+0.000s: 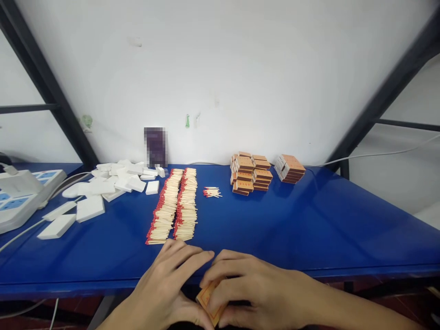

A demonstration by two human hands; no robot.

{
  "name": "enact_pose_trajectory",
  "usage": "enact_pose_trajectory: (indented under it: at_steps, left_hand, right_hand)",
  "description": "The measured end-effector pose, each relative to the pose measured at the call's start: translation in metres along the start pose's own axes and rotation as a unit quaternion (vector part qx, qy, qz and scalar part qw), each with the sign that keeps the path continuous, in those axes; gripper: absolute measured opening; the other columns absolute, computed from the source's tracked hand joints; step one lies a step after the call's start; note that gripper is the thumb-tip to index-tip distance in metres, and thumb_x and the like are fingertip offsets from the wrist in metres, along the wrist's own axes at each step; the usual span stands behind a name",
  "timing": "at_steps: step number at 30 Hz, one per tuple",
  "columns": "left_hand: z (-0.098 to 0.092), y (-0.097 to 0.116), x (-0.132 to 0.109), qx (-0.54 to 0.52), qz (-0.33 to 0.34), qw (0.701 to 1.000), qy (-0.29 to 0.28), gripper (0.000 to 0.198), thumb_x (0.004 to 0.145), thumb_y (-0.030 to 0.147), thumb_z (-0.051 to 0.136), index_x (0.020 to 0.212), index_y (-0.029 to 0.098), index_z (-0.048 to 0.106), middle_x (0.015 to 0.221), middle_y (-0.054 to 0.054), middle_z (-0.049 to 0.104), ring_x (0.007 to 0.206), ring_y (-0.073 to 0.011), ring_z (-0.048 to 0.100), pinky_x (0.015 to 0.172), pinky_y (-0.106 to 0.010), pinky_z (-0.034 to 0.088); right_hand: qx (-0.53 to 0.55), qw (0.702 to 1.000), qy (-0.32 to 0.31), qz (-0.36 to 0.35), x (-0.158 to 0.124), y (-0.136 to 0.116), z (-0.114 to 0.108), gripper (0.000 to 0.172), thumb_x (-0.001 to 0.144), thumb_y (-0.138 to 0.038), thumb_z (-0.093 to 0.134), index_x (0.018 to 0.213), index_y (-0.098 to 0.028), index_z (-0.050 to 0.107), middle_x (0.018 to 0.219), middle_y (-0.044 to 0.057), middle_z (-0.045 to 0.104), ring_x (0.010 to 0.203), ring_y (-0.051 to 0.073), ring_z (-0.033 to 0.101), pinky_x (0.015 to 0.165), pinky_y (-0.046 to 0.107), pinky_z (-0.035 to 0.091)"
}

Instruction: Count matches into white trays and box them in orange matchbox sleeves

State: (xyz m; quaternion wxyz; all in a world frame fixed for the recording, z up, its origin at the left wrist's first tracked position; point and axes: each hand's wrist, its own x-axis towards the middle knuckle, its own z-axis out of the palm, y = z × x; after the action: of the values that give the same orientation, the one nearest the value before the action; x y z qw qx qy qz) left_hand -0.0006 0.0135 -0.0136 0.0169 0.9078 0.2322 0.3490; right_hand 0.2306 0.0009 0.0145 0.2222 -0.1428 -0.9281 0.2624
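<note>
Both hands meet at the near edge of the blue table (309, 220). My right hand (254, 286) is closed around an orange matchbox (207, 300), which peeks out below its fingers. My left hand (165, 286) lies against the same box, fingers stretched toward the right hand; its grip is partly hidden. Just beyond the hands, two long rows of red-tipped matches (173, 204) run away from me. A small loose bundle of matches (212, 192) lies to their right.
Stacks of orange matchboxes (250, 174) and a leaning stack (290, 168) stand at the back right. White inner trays (110, 183) are scattered at the left. A white power strip (20, 197) with cables sits far left. Black frame struts flank the white wall.
</note>
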Motion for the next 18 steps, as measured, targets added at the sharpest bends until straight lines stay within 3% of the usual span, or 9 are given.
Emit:
enact_pose_trajectory:
  at_steps: [4, 12, 18]
  left_hand:
    - [-0.003, 0.004, 0.002, -0.005, -0.001, 1.000, -0.002, 0.068, 0.075, 0.073, 0.062, 0.116, 0.020, 0.055, 0.097, -0.004, 0.070, 0.085, -0.0205, 0.066, 0.081, -0.033, 0.049]
    - [-0.006, 0.004, 0.001, 0.032, -0.021, 0.999, 0.010, 0.056, 0.090, 0.066, 0.052, 0.122, 0.020, 0.056, 0.105, -0.005, 0.071, 0.093, -0.0204, 0.066, 0.086, -0.031, 0.049]
    - [-0.002, 0.008, 0.002, 0.066, 0.009, 0.998, -0.014, 0.037, 0.100, 0.050, 0.049, 0.118, 0.019, 0.060, 0.105, -0.004, 0.070, 0.089, -0.0206, 0.063, 0.087, -0.034, 0.045]
  right_hand:
    - [0.009, 1.000, 0.009, 0.025, -0.003, 0.000, -0.007, 0.010, 0.094, -0.022, 0.062, 0.100, -0.017, 0.068, 0.103, 0.004, 0.072, 0.108, 0.013, 0.060, 0.101, 0.026, 0.045]
    - [-0.052, 0.974, 0.079, 0.208, -0.044, 0.019, -0.037, 0.028, 0.093, -0.033, 0.064, 0.120, -0.029, 0.065, 0.125, 0.005, 0.061, 0.113, 0.016, 0.059, 0.097, 0.029, 0.050]
    - [-0.122, 0.947, 0.064, 0.291, -0.071, 0.024, -0.055, 0.029, 0.097, -0.038, 0.054, 0.124, -0.030, 0.062, 0.126, 0.005, 0.060, 0.116, 0.021, 0.057, 0.100, 0.037, 0.049]
